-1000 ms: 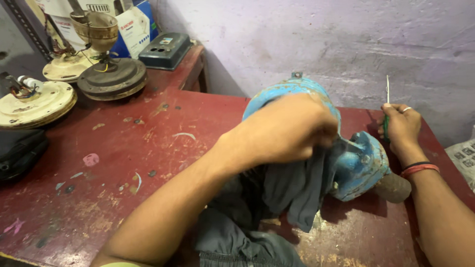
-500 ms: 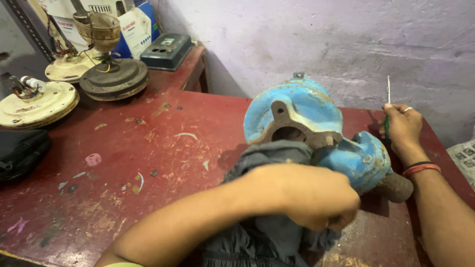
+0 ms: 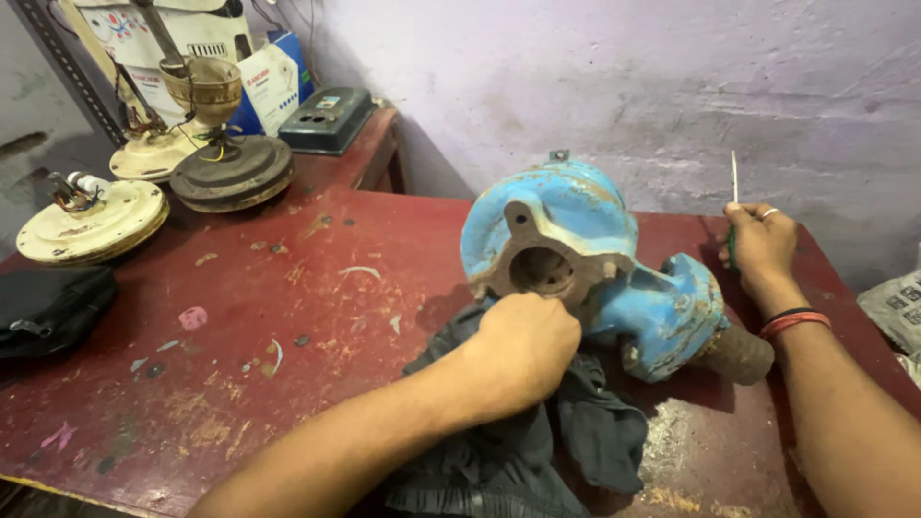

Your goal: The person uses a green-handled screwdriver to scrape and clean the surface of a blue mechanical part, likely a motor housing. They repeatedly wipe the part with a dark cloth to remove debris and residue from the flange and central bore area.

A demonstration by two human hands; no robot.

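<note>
Two cartons stand at the far left corner in the head view: a white printed box [image 3: 158,27] and a blue-and-white carton [image 3: 273,86], behind a brass-coloured fan motor [image 3: 206,96] on a dark disc. A grey switch box [image 3: 326,120] sits beside them. On the red table [image 3: 288,317] the blue pump housing [image 3: 585,259] lies on its side. The left hand [image 3: 523,350] is clenched on a dark cloth [image 3: 518,441] against its flange; the right hand [image 3: 763,245] grips a thin screwdriver [image 3: 734,192] upright behind it.

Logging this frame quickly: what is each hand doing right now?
Left hand: closed on the dark cloth, against the blue pump casing.
Right hand: closed on a thin screwdriver.
</note>
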